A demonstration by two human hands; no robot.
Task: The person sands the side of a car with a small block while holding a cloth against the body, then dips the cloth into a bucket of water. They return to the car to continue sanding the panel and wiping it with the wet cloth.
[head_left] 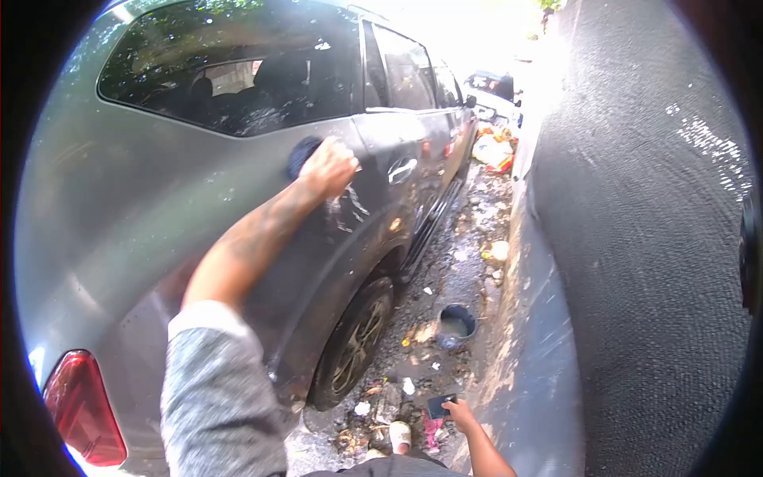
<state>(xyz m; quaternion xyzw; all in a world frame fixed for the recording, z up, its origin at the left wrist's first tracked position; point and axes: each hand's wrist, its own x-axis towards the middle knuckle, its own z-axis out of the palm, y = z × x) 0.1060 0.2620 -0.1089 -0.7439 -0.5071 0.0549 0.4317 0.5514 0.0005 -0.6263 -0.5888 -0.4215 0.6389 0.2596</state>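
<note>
My left hand (pixel 330 168) is closed around a dark, fuzzy-looking wash sponge (pixel 302 157), which is pressed to the grey car (pixel 199 179) just below its rear side window. Wet, soapy-looking streaks run down the panel beneath the hand. Low down near my legs, my right hand (pixel 458 413) grips a dark flat rectangular object that looks like a phone (pixel 441 406). Part of this object is covered by the fingers.
A dark bucket (pixel 456 327) with greyish liquid stands on the wet, littered ground beside the rear wheel (pixel 354 346). A dark textured wall (pixel 644 238) runs along the right, making a narrow passage. Farther along lie colourful bags (pixel 494 149).
</note>
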